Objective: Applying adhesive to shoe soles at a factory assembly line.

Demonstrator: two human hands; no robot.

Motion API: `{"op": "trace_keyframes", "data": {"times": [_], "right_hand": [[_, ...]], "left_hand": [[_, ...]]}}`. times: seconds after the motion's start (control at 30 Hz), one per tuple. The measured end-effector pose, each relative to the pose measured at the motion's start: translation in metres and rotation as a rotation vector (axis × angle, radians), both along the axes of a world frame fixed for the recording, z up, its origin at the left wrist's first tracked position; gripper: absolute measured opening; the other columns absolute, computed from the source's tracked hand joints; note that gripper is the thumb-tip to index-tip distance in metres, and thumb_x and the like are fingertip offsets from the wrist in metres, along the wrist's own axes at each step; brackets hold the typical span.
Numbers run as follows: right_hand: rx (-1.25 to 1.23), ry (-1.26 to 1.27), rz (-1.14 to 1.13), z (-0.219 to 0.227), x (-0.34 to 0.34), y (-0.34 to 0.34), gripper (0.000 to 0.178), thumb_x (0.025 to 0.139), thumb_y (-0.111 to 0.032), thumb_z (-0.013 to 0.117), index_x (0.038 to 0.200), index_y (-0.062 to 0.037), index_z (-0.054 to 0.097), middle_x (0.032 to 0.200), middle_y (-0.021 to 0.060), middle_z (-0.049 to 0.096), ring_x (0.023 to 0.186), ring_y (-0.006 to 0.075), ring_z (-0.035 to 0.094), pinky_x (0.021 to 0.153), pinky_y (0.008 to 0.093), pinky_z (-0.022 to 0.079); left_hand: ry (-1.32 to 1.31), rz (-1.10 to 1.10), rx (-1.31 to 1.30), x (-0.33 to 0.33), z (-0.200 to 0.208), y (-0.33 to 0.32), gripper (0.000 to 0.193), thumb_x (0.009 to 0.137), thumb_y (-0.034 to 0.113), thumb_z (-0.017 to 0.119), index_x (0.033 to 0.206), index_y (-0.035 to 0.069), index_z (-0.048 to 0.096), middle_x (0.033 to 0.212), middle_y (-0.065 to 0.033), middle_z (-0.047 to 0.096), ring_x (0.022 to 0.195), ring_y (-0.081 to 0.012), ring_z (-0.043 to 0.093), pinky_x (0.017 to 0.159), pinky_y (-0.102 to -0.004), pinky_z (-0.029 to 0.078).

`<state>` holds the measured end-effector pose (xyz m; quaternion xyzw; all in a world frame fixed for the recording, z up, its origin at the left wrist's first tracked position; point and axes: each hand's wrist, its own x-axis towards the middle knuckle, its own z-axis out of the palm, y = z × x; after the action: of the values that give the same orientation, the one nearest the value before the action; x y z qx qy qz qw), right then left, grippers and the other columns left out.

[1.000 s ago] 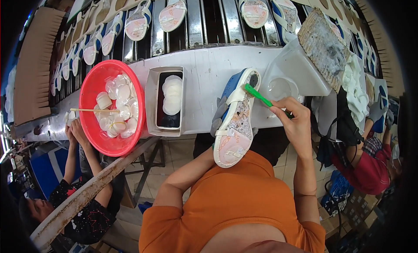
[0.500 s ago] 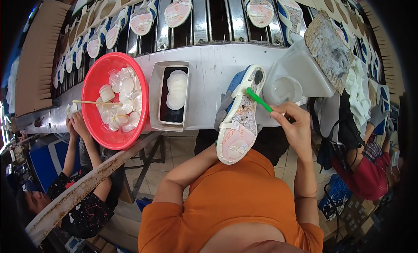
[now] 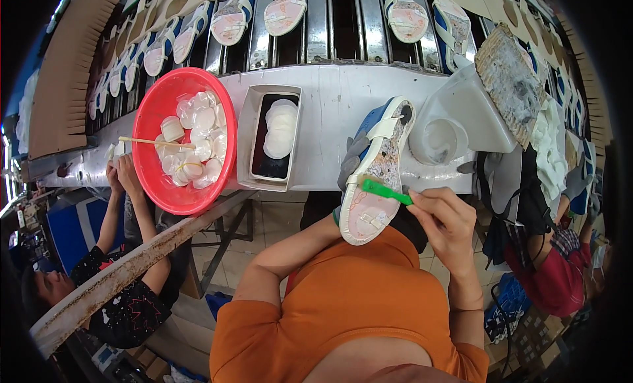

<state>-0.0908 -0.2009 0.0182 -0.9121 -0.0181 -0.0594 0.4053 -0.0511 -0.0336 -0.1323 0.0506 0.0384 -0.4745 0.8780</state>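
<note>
A blue and white sandal (image 3: 366, 218) is tilted in front of me, its inside facing up. My left hand (image 3: 354, 160), in a grey glove, is closed round its left side from below; most of that hand is hidden behind the shoe. The sandal's bed is speckled, with a pinkish pad toward the near end. My bare right hand (image 3: 450, 219) pinches the handle of a small green brush (image 3: 386, 192). The brush's bristles are at the sandal's left rim, beside the pink pad. Beyond the sandal, on the right, is a translucent cup (image 3: 440, 141).
On the white table (image 3: 330, 119), a red basin (image 3: 227, 112) holds several pale discs and a stick. Beside it, a box (image 3: 245, 135) holds more discs. At right stands a translucent container (image 3: 488, 119) with a crusted board (image 3: 508, 83). Several sandals line the rollers (image 3: 316, 33). Co-workers sit on both sides.
The brush and my right hand have moved nearer to me, from the middle of the sandal to its left rim by the pink pad. The whole view has shifted slightly.
</note>
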Motion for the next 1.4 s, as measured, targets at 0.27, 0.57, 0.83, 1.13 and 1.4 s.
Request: {"op": "trace_keyframes", "data": {"times": [0.27,0.57,0.83,1.13,1.4], "right_hand": [[-0.024,-0.049,-0.055,0.003,0.005,0.000,0.020,0.074,-0.001,0.074,0.093,-0.0031,0.070,0.080,0.0076,0.064,0.058,0.0199,0.058,0.050,0.0294,0.045],[-0.014,-0.013,-0.050,0.014,0.010,-0.002,0.023,0.072,0.000,0.074,0.095,-0.0044,0.069,0.082,0.0059,0.063,0.066,0.0198,0.061,0.054,0.0293,0.048],[-0.131,-0.311,0.218,0.034,0.025,-0.002,0.018,0.074,-0.006,0.073,0.091,-0.0055,0.069,0.080,0.0055,0.063,0.065,0.0186,0.061,0.054,0.0287,0.049],[0.013,-0.221,0.164,0.042,0.024,0.005,0.022,0.072,-0.005,0.074,0.094,-0.0070,0.070,0.081,0.0052,0.064,0.064,0.0194,0.061,0.053,0.0278,0.049],[0.025,-0.387,0.108,0.031,0.026,0.002,0.017,0.071,-0.002,0.075,0.087,-0.0059,0.071,0.081,0.0077,0.066,0.064,0.0192,0.062,0.053,0.0275,0.048]], "left_hand": [[0.082,-0.039,-0.118,0.001,-0.002,-0.001,0.039,0.098,0.031,0.047,0.130,0.009,0.048,0.122,-0.0111,0.055,0.110,-0.0236,0.056,0.097,-0.0357,0.046],[-0.229,-0.132,0.639,-0.001,0.022,-0.001,0.037,0.100,0.028,0.044,0.132,0.008,0.046,0.121,-0.0106,0.056,0.110,-0.0244,0.057,0.097,-0.0370,0.048],[-0.108,0.000,0.548,0.022,0.047,-0.004,0.039,0.099,0.025,0.045,0.134,0.009,0.044,0.123,-0.0109,0.054,0.111,-0.0256,0.056,0.097,-0.0380,0.048],[-1.179,0.583,0.629,0.038,0.004,-0.024,0.056,0.090,0.025,0.060,0.139,0.009,0.040,0.140,-0.0131,0.042,0.122,-0.0275,0.049,0.107,-0.0412,0.037],[-1.890,0.363,1.149,0.050,0.007,0.006,0.062,0.086,0.023,0.066,0.140,0.010,0.039,0.142,-0.0114,0.041,0.123,-0.0247,0.048,0.108,-0.0415,0.035]]}}
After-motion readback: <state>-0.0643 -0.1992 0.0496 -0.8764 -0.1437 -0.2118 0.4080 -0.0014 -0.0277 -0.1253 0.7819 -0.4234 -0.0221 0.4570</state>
